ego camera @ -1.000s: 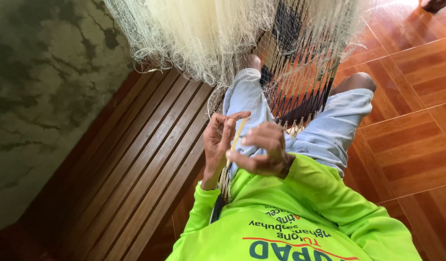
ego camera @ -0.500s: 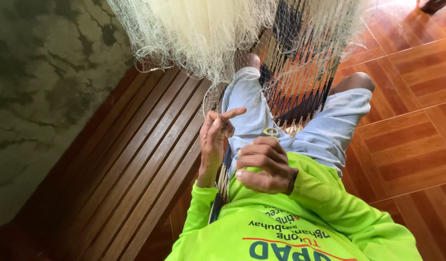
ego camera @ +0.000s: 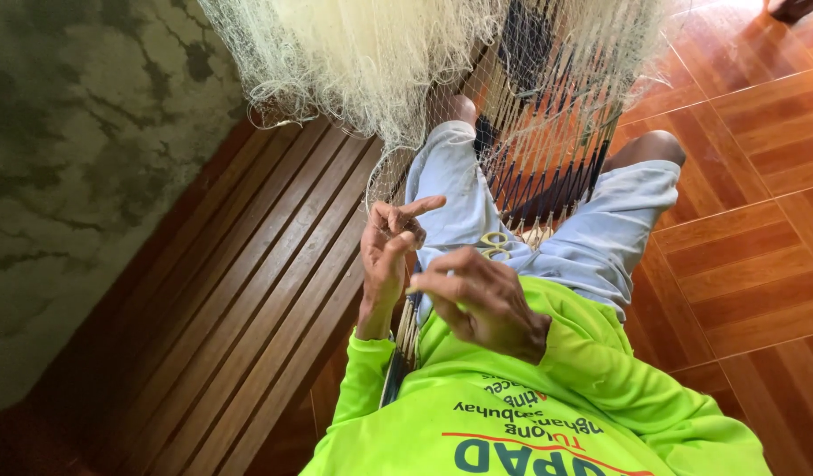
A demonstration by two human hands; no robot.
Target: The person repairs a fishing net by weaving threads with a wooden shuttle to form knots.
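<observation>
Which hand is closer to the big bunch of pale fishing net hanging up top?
The left hand. It is raised just below the pale net bunch, fingers on net strands. The right hand sits lower, near the chest.

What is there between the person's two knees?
In the head view, a stretch of pale fishing net hangs between the left knee and right knee, with dark slats showing behind its mesh.

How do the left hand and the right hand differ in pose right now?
The left hand stands upright, forefinger stretched out, pinching at the pale fishing net; the right hand lies lower, fingers curled towards the left. The left hand is over the slatted bench; the right is over the lap. Both wear bright green sleeves.
</observation>
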